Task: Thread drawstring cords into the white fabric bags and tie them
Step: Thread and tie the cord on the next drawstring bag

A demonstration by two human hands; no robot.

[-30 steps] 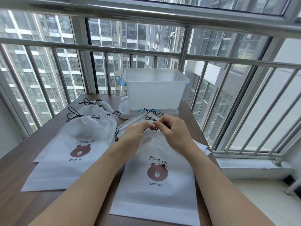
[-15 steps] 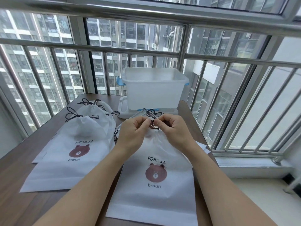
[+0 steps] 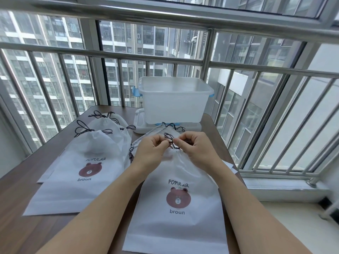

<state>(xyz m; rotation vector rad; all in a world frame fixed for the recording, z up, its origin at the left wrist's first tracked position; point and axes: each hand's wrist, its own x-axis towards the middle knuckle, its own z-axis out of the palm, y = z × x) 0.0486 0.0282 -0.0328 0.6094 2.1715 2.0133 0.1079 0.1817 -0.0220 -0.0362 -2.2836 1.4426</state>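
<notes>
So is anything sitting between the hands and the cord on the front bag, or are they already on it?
Nothing visible is in the way. The left hand and right hand both pinch the black cord directly above the gathered neck of the front bag. The plastic bin stands behind them, and the finished bags lie to the left.

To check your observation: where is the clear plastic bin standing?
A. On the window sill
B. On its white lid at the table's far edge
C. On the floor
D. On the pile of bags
B: the clear plastic bin stands on its white lid at the table's far edge.
</notes>
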